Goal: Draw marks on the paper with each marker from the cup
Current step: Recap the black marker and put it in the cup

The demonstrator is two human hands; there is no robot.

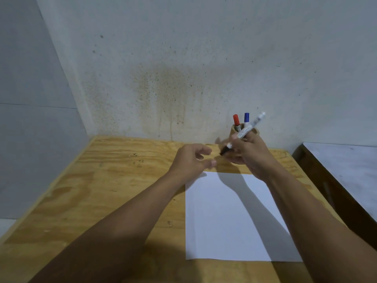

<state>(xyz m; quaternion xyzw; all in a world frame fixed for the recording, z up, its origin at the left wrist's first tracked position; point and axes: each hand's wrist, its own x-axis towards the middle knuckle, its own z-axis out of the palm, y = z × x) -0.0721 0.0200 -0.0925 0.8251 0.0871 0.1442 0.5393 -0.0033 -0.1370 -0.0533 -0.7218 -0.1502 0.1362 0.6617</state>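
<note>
My right hand (250,154) grips a white marker with a black cap (245,132), held slanted above the table, black end pointing down-left. My left hand (192,160) hovers just left of that black end, fingers curled apart and holding nothing. Behind my right hand stands a wooden cup (234,130), mostly hidden, holding a red-capped marker (236,120) and a blue-capped marker (246,118) upright. A blank white sheet of paper (228,219) lies flat on the table below both hands.
The plywood table (98,193) sits in a corner against a stained grey wall. A dark wooden piece of furniture with a pale top (346,166) stands close to the table's right edge.
</note>
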